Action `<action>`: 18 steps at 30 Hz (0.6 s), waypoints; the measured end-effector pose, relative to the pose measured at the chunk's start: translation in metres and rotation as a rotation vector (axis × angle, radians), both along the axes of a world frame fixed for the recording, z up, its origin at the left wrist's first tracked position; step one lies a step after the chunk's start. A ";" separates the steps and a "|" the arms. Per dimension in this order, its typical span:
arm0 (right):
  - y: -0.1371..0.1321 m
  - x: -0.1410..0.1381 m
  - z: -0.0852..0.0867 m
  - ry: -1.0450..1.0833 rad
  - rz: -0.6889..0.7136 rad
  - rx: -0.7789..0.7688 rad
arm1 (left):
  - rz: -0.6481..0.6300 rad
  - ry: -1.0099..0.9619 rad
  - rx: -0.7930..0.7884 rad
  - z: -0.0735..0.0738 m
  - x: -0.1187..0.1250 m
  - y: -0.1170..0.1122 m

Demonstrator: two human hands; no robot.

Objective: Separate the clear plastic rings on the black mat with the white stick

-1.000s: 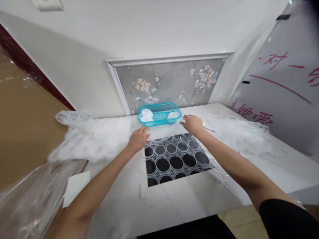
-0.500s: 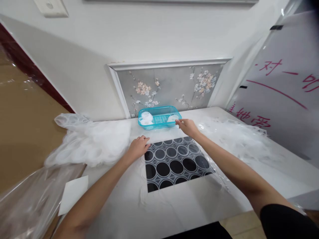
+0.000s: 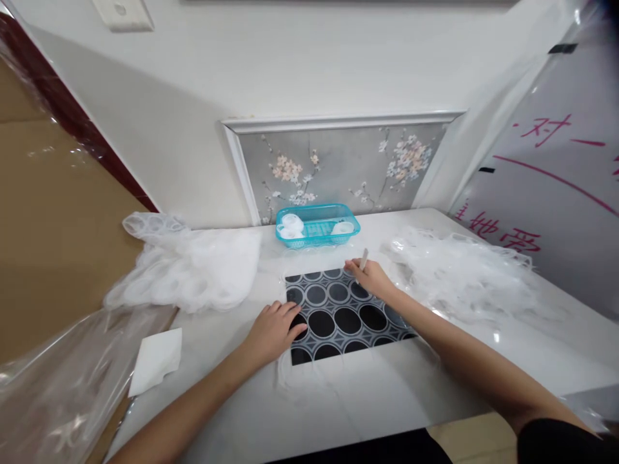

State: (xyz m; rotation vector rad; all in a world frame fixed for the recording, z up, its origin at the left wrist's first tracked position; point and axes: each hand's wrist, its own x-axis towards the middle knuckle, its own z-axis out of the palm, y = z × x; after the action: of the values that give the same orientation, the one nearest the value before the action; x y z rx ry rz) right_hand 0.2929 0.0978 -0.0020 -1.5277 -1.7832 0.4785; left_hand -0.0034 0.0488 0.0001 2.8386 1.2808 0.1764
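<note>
A black sheet point(image 3: 348, 320) lies on the table under a clear film patterned with rows of pale rings. My left hand point(image 3: 275, 328) rests open on its left edge, fingers spread and thumb over the pattern. At the sheet's upper right, my right hand point(image 3: 371, 278) is closed around a pale, slim pen-like tool point(image 3: 364, 259). That tool's lower tip is hidden by the fingers. Behind the sheet stands a turquoise plastic basket point(image 3: 318, 241) with white, round ring-like pieces point(image 3: 292, 225) at its left and another white piece point(image 3: 343, 228) at its right.
A stack of white translucent ring-patterned sheets point(image 3: 207, 270) lies left, and a tangled pile of clear cut-out film point(image 3: 464, 274) right. A white paper piece point(image 3: 155, 359) sits near the left table edge. The wall point(image 3: 309, 71) and a whiteboard point(image 3: 546, 187) bound the table point(image 3: 377, 393).
My right hand has come away from the basket to the sheet, and the pen-like tool now shows in it. My left hand has slid down the sheet's left edge, fingers spreading.
</note>
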 end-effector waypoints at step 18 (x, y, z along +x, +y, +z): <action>0.000 -0.125 -0.028 0.791 0.353 -0.409 | -0.026 -0.003 0.197 -0.018 0.003 -0.019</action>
State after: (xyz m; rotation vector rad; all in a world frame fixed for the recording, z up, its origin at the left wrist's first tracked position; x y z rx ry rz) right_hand 0.1683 0.0980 -0.0303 -1.0188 -1.3440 1.4648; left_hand -0.0001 0.0300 -0.0179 3.0146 1.2932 0.3235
